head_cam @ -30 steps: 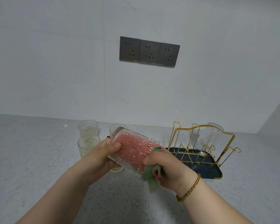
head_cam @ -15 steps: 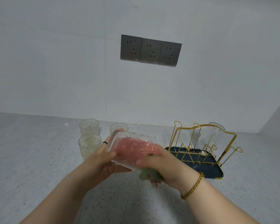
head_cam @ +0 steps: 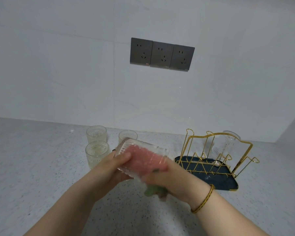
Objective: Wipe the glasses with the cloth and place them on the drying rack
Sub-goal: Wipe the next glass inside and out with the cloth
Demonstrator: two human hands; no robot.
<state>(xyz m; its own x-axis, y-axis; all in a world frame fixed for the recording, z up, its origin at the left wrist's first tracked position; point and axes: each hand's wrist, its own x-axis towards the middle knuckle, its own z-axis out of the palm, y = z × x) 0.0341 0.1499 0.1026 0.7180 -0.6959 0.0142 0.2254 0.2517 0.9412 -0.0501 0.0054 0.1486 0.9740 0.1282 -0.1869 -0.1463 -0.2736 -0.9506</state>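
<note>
Glass: a ribbed clear glass tumbler (head_cam: 143,155) is held in the air above the speckled grey worktop (head_cam: 41,167), between both hands. It lies nearly on its side, its long axis running from far left to near right, base at the raised left end and mouth toward the right.
Cloth: a pink and green cloth (head_cam: 151,191) fills the tumbler, with pink showing through the wall. Its green end hangs out below.
Left hand (head_cam: 112,169): fingers wrap round the base end, thumb on top.
Right hand (head_cam: 175,181): at the mouth, curled on the cloth. It is blurred, so single fingers are hard to make out.
Rack: a gold wire drying rack (head_cam: 216,160) stands at the right and carries one upturned clear glass (head_cam: 226,143).
Hidden: of the three upright glasses (head_cam: 97,154) at far left, one is partly covered by the tumbler.
</note>
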